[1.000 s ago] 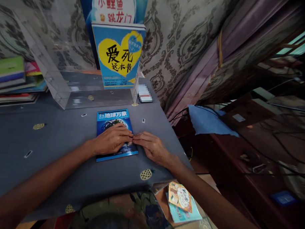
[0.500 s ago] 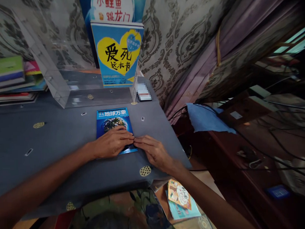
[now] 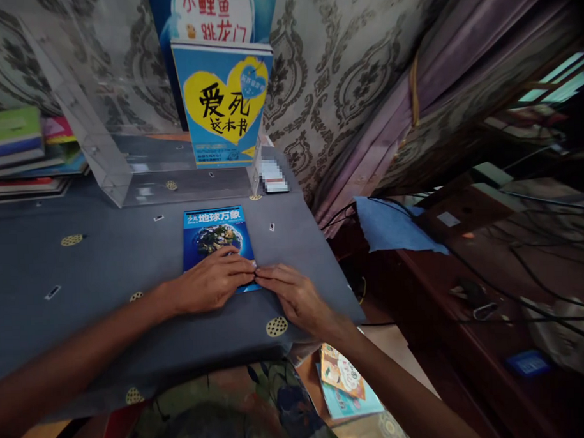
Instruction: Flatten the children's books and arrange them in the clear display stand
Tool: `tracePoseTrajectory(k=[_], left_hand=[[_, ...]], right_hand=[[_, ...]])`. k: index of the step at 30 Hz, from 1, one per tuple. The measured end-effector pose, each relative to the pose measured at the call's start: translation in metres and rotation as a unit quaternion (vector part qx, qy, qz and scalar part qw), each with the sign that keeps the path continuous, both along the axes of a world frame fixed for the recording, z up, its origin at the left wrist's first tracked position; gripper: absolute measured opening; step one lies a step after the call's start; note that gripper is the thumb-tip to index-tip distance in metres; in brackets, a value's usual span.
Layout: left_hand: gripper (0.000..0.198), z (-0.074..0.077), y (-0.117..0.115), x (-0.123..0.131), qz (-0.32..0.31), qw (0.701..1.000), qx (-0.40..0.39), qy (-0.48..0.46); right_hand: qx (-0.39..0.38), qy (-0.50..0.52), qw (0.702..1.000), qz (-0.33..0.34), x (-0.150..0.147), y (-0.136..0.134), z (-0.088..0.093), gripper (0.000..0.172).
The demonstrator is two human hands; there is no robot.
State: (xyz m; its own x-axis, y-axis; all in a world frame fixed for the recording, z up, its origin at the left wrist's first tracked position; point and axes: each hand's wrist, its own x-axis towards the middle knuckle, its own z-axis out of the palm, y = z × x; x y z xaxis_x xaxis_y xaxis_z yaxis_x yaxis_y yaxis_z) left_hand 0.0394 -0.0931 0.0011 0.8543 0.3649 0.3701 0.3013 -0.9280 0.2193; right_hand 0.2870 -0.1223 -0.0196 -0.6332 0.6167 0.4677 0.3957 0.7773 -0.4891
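A thin blue book (image 3: 219,237) with a picture of the Earth on its cover lies closed on the grey tablecloth (image 3: 130,244). My left hand (image 3: 215,279) rests across the lower part of the cover, fingers stretched toward its right edge. At that edge my right hand (image 3: 294,292) has its fingers together, the tips closed on the book's margin and touching the left fingertips. Its thumb is mostly hidden. Both hands cover the lower part of the cover.
Behind the book stands a clear acrylic rack (image 3: 185,187) holding an upright blue book with a yellow heart (image 3: 225,106). Stacked books (image 3: 11,142) sit at the left. A pixelated object (image 3: 274,175) lies right of the rack. More booklets (image 3: 348,389) lie below the table's right edge.
My left hand has slid slightly down the cover, showing more of the Earth picture. The right hand stays at the book's right edge. The whole view has shifted slightly.
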Motion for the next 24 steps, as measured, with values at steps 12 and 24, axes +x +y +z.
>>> tracePoseTrajectory(k=[12,24], left_hand=[[0.038,0.001,-0.017,-0.004,0.019,0.997,0.054,0.042],[0.038,0.003,-0.046,-0.014,0.063,0.988,0.103,0.1]], right_hand=[[0.048,-0.015,0.999,-0.006,0.002,-0.01,-0.002,0.048],[0.058,-0.057,0.997,0.002,0.007,-0.015,-0.009,0.047]])
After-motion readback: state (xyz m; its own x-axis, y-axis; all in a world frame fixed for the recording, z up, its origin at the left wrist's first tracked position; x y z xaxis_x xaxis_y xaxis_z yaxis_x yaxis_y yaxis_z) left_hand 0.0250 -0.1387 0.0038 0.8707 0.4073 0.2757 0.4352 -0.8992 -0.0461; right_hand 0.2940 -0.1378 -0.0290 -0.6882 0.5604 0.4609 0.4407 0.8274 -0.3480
